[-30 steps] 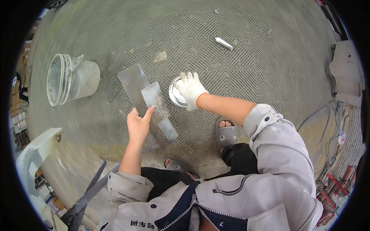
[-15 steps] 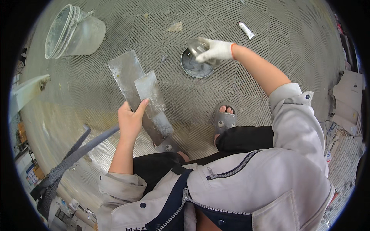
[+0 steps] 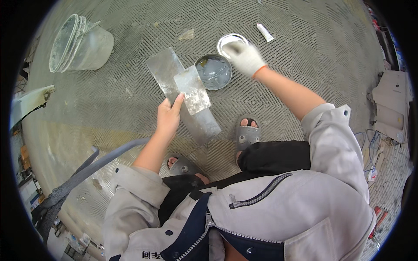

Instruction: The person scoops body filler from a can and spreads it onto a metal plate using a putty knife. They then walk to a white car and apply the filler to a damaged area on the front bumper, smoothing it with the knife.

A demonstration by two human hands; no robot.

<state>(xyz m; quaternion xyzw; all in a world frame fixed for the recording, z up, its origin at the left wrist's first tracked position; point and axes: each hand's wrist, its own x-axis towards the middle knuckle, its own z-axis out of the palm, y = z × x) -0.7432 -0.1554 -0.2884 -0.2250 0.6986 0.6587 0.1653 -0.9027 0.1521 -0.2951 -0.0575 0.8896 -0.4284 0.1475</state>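
Observation:
My left hand [image 3: 170, 114] is closed round two stacked metal scraper plates, its thumb pressed on the upper one. The larger plate [image 3: 163, 69] is long and grey; the smaller scraper plate [image 3: 192, 89] lies across it, smeared with pale residue. Just past their edge stands a round open can [image 3: 213, 71] of grey, glossy paste with a yellowish dab at one side. My right hand [image 3: 246, 56], in a white glove with an orange cuff, is over a shiny round lid [image 3: 224, 41] at the can's far right. Its fingers are smeared by motion, so their grip on the lid is unclear.
A whitish, paste-stained bucket [image 3: 89, 45] lies tipped at the far left. Beyond the lid is a white tube [image 3: 264, 32]. A scrap of yellowish film [image 3: 187, 35] rests on the ribbed floor [image 3: 278, 87]. A dark padded stand leg [image 3: 96, 165] reaches in from the left.
My right hand has carried the lid from above the can to the floor area beyond it, uncovering the paste. My left hand has moved right with the scraper plates, closer to the can.

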